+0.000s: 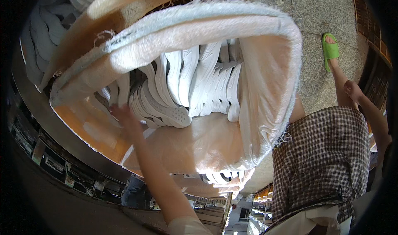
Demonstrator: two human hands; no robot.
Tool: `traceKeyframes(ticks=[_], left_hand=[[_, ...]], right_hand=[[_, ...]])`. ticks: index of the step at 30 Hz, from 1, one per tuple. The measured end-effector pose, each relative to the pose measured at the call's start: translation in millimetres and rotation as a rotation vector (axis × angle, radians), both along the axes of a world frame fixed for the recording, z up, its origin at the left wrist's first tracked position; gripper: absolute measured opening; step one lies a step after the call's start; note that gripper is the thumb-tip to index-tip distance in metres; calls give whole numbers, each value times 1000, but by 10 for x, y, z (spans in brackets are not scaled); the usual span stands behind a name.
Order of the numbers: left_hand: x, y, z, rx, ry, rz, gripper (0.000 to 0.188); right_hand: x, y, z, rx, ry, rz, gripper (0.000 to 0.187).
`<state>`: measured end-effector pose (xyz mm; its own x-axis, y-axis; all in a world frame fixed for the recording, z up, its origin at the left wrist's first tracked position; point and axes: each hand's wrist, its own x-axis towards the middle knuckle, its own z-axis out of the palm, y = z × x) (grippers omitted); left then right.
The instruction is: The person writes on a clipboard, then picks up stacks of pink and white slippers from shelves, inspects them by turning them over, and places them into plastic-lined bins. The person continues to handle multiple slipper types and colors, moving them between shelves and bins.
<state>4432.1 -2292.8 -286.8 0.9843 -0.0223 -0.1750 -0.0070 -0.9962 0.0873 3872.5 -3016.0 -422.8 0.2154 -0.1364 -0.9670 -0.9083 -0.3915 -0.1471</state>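
A large pale woven sack with a frayed rim holds many white shoe soles, packed on edge in rows. My left hand reaches inside the sack, touching or very near the soles on its left side. Its fingers are dim and blurred, so their grip cannot be made out. Well outside the sack, my right hand is by my leg with its fingers curled in and nothing visible in them. One grey-white sole with a dotted surface lies lower than its neighbours.
More white soles are piled at the far left. Another sack with soles stands below the first one. My checked garment and green slipper are at the right, over a speckled floor. Dark racks line the lower left.
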Motion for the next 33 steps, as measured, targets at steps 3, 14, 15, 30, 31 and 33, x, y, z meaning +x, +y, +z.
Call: traceKeyframes(ticks=[3, 14, 15, 30, 31, 33], left_hand=[[34, -345, -120, 462, 48, -76, 83], [-1029, -1547, 686, 14, -16, -225, 53], [-1312, -1838, 833, -114, -141, -565, 43], [-3252, -2796, 6431, -613, -444, -612, 16], [-3279, -2540, 6766, -757, -541, -472, 18], [-2910, -2112, 7290, -826, -485, -62, 12]], right_hand=[[22, 5, -38, 16, 35, 0, 37], [882, 500, 1117, 155, -343, -258, 19], [944, 525, 1382, 132, -438, -303, 8], [-504, 420, 5531, -314, -404, -405, 16], [-753, 714, 5858, -342, -412, -448, 18], [-790, 1008, 6311, -405, -501, -460, 22]])
